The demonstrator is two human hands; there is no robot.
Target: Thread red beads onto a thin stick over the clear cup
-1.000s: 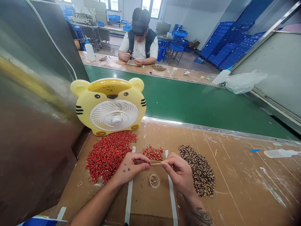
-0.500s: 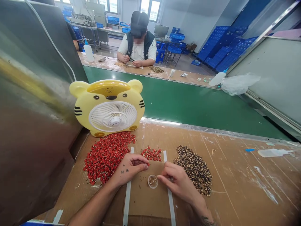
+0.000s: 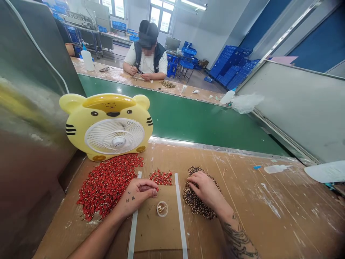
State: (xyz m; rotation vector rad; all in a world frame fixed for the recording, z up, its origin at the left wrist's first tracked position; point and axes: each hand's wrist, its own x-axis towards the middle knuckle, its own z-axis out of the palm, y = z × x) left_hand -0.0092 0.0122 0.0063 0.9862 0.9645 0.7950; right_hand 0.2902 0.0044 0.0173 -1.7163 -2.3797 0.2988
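Far left, a yellow tiger-shaped desk fan [image 3: 115, 138] stands at the back of the scuffed cardboard work surface [image 3: 242, 187]. Below it lies a broad, loose heap of small glossy red pieces [image 3: 107, 185], irregular and dark-tipped. The left hand [image 3: 137, 196] sits just right of that heap, fingers curled, thumb and forefinger pinched closed at the tips. A red speck shows there, but what it grips is too small to tell. Between two white tape strips [image 3: 181, 216], a smaller red cluster [image 3: 161, 177] lies just above a clear round cup [image 3: 162, 208] holding something thin and pale. The right hand [image 3: 205, 189] is apart from the cup, palm down and loosely open on a mound of speckled tan-and-black pieces [image 3: 195, 201], fingers among them; whether it has hold of any is hidden. Beyond the green conveyor belt [image 3: 175, 115], a co-worker [image 3: 145, 54] works with both hands at the far bench.
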